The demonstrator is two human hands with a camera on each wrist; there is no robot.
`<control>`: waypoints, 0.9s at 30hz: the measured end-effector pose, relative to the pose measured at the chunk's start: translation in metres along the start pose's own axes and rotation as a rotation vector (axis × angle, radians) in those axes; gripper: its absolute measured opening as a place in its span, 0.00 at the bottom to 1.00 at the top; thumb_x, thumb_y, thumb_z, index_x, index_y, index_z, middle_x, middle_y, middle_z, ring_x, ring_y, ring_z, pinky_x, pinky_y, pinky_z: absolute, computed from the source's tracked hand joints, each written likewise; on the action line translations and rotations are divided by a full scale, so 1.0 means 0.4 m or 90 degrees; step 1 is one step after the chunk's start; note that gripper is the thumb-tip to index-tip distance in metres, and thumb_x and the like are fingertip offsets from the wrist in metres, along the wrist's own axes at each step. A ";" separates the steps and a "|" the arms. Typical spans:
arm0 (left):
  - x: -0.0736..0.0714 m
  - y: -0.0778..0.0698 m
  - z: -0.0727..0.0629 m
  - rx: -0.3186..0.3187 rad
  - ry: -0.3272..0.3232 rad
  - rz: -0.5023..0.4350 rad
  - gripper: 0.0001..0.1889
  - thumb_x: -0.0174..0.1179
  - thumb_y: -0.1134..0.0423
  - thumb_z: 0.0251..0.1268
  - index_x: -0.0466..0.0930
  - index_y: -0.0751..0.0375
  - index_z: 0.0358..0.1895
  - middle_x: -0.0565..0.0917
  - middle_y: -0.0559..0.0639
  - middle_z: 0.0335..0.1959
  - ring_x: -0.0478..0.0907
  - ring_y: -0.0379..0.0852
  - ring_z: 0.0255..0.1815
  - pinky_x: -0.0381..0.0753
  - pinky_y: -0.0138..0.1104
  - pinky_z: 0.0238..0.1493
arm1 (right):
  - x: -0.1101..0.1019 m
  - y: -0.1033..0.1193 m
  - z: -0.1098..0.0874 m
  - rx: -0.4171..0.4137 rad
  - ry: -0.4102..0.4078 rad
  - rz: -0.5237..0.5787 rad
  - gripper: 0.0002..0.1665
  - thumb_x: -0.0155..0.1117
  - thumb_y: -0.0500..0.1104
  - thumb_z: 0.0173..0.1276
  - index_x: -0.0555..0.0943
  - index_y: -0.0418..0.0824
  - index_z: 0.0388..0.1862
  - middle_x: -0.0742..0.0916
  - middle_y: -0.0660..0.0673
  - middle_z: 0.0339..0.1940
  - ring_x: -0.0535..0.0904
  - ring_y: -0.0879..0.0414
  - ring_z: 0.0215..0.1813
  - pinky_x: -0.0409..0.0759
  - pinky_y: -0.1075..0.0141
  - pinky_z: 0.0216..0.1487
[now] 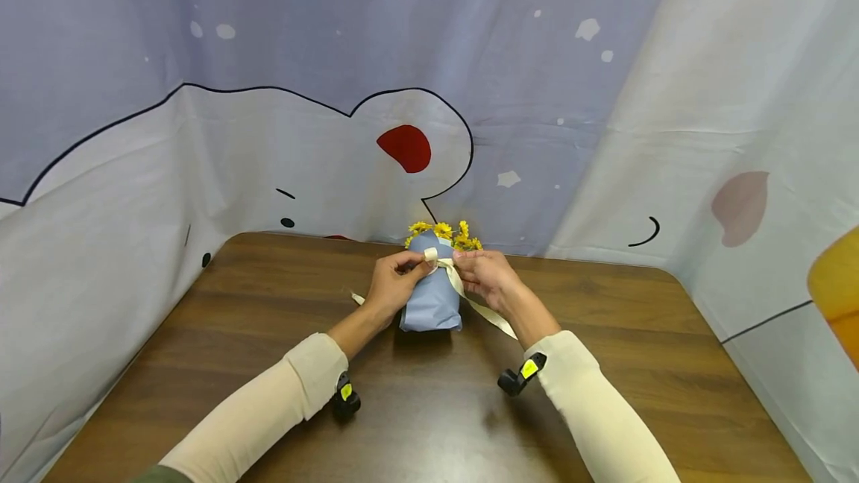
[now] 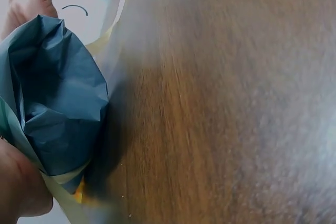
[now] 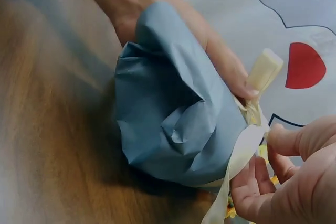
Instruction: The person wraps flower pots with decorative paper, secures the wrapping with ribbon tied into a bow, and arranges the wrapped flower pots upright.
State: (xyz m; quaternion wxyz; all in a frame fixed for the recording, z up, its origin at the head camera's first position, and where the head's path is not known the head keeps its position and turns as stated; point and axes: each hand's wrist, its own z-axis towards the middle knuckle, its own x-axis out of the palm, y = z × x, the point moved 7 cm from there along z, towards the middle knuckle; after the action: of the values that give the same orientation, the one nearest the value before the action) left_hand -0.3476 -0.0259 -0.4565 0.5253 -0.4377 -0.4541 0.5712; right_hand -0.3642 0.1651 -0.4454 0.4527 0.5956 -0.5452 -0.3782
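A small bouquet of yellow flowers (image 1: 443, 230), wrapped in blue paper (image 1: 432, 305), lies on the table with its blooms pointing away. Around the wrap runs a cream ribbon (image 3: 241, 150), knotted on top with one loop standing up. At that loop, my left hand (image 1: 389, 288) pinches the ribbon between thumb and finger. On the other side of the knot, my right hand (image 1: 494, 279) pinches the ribbon, whose long tail hangs to the right. In the right wrist view the crumpled lower opening of the paper faces the camera; the stems are not visible.
The brown wooden table (image 1: 429, 408) extends on both sides of the bouquet. A printed cloth curtain (image 1: 322, 162) hangs right behind its far edge. Another ribbon end (image 1: 358, 298) sticks out left of the left hand. Each wrist carries a small black camera (image 1: 513, 381).
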 end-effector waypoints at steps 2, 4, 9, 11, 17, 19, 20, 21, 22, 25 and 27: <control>-0.002 0.005 -0.001 -0.016 -0.008 -0.004 0.10 0.78 0.67 0.72 0.94 0.69 0.49 0.85 0.37 0.32 0.76 0.35 0.36 0.75 0.26 0.35 | -0.004 -0.003 0.002 -0.004 0.000 -0.005 0.08 0.64 0.40 0.88 0.85 0.35 0.52 0.91 0.55 0.35 0.87 0.64 0.40 0.85 0.69 0.43; -0.004 0.008 -0.002 -0.026 -0.016 -0.009 0.10 0.78 0.66 0.72 0.94 0.69 0.49 0.85 0.37 0.33 0.76 0.36 0.37 0.76 0.26 0.35 | -0.009 -0.005 0.002 -0.007 -0.003 -0.012 0.10 0.63 0.40 0.89 0.85 0.34 0.54 0.91 0.55 0.35 0.87 0.65 0.40 0.85 0.70 0.42; -0.005 0.012 -0.005 -0.036 -0.024 -0.011 0.10 0.78 0.64 0.72 0.94 0.68 0.49 0.86 0.39 0.36 0.77 0.37 0.39 0.78 0.26 0.37 | -0.029 -0.008 -0.006 -0.014 -0.010 -0.028 0.11 0.61 0.40 0.90 0.83 0.32 0.57 0.91 0.54 0.35 0.88 0.65 0.39 0.87 0.71 0.40; -0.005 0.012 -0.005 -0.036 -0.021 -0.008 0.10 0.79 0.64 0.72 0.94 0.68 0.48 0.87 0.40 0.36 0.77 0.37 0.39 0.78 0.26 0.37 | -0.037 -0.009 -0.010 -0.020 -0.007 -0.032 0.12 0.60 0.40 0.90 0.83 0.31 0.56 0.91 0.53 0.35 0.88 0.64 0.38 0.88 0.71 0.40; -0.008 0.008 0.000 -0.034 -0.005 -0.007 0.10 0.77 0.63 0.74 0.94 0.68 0.48 0.86 0.39 0.34 0.78 0.37 0.40 0.78 0.27 0.38 | -0.037 -0.006 -0.011 -0.065 0.019 -0.018 0.09 0.57 0.38 0.91 0.81 0.34 0.49 0.93 0.52 0.36 0.89 0.63 0.39 0.88 0.72 0.40; -0.012 0.006 0.002 -0.032 0.000 0.000 0.10 0.77 0.62 0.75 0.94 0.68 0.48 0.86 0.39 0.34 0.78 0.37 0.39 0.78 0.27 0.38 | -0.034 -0.001 -0.009 -0.094 0.018 -0.002 0.07 0.58 0.37 0.91 0.80 0.36 0.48 0.92 0.53 0.35 0.89 0.62 0.39 0.88 0.71 0.40; -0.014 0.004 0.002 -0.028 0.003 0.005 0.10 0.77 0.62 0.76 0.93 0.68 0.48 0.85 0.39 0.34 0.78 0.37 0.39 0.77 0.27 0.38 | -0.033 0.003 -0.008 -0.110 0.014 0.003 0.06 0.58 0.36 0.91 0.80 0.36 0.48 0.92 0.53 0.35 0.89 0.62 0.39 0.87 0.72 0.40; -0.016 0.002 0.002 -0.024 0.006 0.011 0.10 0.76 0.62 0.76 0.93 0.68 0.48 0.85 0.40 0.34 0.77 0.37 0.39 0.77 0.27 0.37 | -0.031 0.007 -0.008 -0.126 0.009 0.008 0.05 0.59 0.36 0.90 0.79 0.36 0.48 0.91 0.54 0.34 0.89 0.62 0.38 0.87 0.72 0.40; -0.017 0.000 0.003 -0.020 0.009 0.017 0.10 0.76 0.62 0.76 0.93 0.67 0.47 0.85 0.40 0.35 0.77 0.37 0.38 0.77 0.28 0.37 | -0.030 0.011 -0.009 -0.142 0.004 0.009 0.05 0.59 0.35 0.90 0.79 0.35 0.49 0.91 0.54 0.34 0.89 0.63 0.37 0.87 0.72 0.39; -0.019 -0.008 0.002 -0.012 0.019 0.028 0.09 0.75 0.63 0.77 0.92 0.68 0.47 0.88 0.43 0.36 0.78 0.37 0.39 0.77 0.28 0.38 | -0.024 0.023 -0.011 -0.182 -0.015 -0.013 0.03 0.60 0.33 0.89 0.78 0.32 0.50 0.89 0.53 0.33 0.88 0.63 0.35 0.87 0.72 0.37; -0.020 -0.010 0.001 -0.014 0.020 0.028 0.08 0.75 0.64 0.77 0.92 0.68 0.46 0.90 0.46 0.38 0.80 0.36 0.39 0.78 0.28 0.39 | -0.020 0.027 -0.012 -0.198 -0.027 -0.027 0.03 0.59 0.32 0.89 0.77 0.30 0.51 0.88 0.51 0.32 0.86 0.62 0.33 0.87 0.72 0.36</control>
State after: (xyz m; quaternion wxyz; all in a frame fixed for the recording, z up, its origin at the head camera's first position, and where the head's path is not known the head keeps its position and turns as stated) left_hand -0.3467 -0.0337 -0.4522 0.5151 -0.4624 -0.4425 0.5702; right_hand -0.3641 0.1738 -0.4340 0.5201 0.5215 -0.4768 -0.4798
